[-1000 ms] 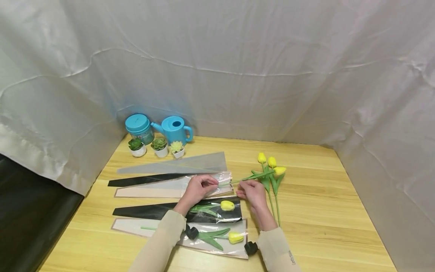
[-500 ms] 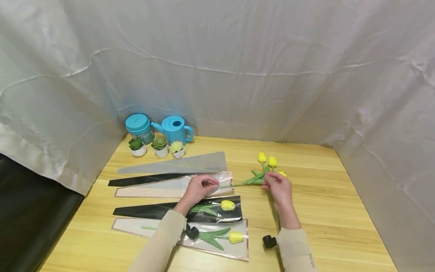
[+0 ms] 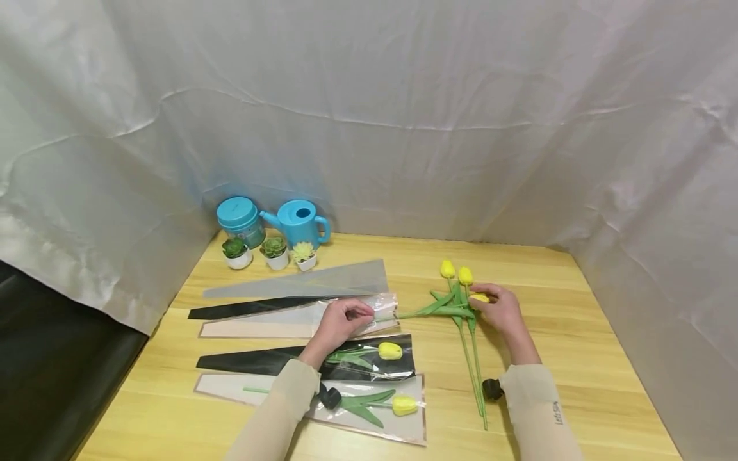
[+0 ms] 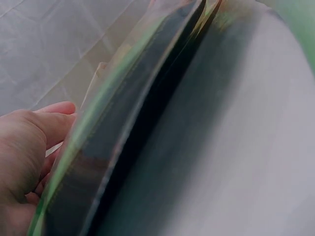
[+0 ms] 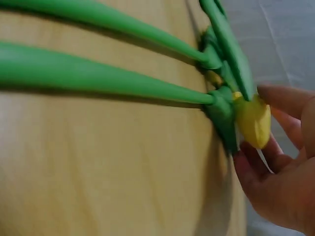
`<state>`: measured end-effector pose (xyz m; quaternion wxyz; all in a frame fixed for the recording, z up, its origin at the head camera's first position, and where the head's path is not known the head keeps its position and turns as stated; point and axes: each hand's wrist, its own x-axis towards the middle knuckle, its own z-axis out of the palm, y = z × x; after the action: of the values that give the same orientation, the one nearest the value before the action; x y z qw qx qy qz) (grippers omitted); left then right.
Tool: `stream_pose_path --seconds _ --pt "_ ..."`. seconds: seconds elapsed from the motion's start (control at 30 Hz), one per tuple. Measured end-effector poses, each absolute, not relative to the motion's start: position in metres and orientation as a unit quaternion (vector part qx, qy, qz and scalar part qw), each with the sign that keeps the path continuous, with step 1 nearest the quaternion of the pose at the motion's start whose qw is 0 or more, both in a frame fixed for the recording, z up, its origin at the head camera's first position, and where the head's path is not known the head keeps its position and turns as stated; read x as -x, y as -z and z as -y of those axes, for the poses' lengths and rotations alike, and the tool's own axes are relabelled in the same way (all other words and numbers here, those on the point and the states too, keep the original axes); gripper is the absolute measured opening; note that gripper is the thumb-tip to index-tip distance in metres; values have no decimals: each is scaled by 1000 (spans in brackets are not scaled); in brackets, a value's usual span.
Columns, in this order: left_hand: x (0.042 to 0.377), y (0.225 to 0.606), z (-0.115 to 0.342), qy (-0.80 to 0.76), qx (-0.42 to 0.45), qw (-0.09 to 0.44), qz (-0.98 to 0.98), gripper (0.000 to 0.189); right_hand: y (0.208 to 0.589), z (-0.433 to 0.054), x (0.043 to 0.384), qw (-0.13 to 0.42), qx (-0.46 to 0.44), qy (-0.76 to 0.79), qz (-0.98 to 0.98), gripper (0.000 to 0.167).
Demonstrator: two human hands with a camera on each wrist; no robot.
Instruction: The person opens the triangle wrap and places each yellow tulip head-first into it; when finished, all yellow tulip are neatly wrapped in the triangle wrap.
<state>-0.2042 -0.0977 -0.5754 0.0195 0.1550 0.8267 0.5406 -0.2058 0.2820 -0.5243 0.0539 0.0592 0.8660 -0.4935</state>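
Observation:
My left hand [image 3: 341, 322] pinches the mouth of a clear, pink-edged flower sleeve [image 3: 248, 328] lying on the table. The stem of a yellow tulip [image 3: 408, 315] runs into this mouth, its tip hidden by my fingers and the film. At the other end, my right hand [image 3: 504, 312] holds the same tulip by its yellow bloom [image 5: 255, 123], with fingers on both sides of it. Its leaves cross over two loose tulips [image 3: 464, 276] lying lengthwise. In the left wrist view, the left fingers [image 4: 56, 123] are partly behind a nearby sleeve's film.
Nearer me lie a black sleeve [image 3: 259, 360] and a white sleeve [image 3: 219, 385], each with a tulip inside. A grey sleeve [image 3: 346, 276] and a black one [image 3: 230, 310] lie farther back. Small succulents [image 3: 277, 256], a blue watering can [image 3: 298, 224] and a lidded jar [image 3: 239, 221] stand back left.
My right hand has moved right from the tulip's stem, past its leaves, to its bloom. The tulip has shifted slightly left into the sleeve. My left hand keeps its place at the mouth.

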Motion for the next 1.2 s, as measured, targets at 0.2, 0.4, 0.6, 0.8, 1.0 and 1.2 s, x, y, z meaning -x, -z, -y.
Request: stream_pose_path --seconds 0.2,0.4,0.6,0.8,1.0,1.2 --pt "207 575 97 -538 -152 31 -828 9 539 -281 212 60 -24 459 -886 37" --pt "205 575 97 -541 -154 24 -826 9 542 -282 211 50 11 435 -899 28" --pt "206 575 98 -538 -152 27 -829 9 543 -282 213 48 34 402 -914 12" --pt "206 576 98 -543 -156 27 -825 9 543 -283 212 43 54 366 -928 8" --pt "207 576 97 -548 -156 26 -822 9 541 -284 213 42 65 345 -936 9" --pt "206 577 97 -552 -148 29 -820 8 533 -283 212 46 76 338 -937 12"
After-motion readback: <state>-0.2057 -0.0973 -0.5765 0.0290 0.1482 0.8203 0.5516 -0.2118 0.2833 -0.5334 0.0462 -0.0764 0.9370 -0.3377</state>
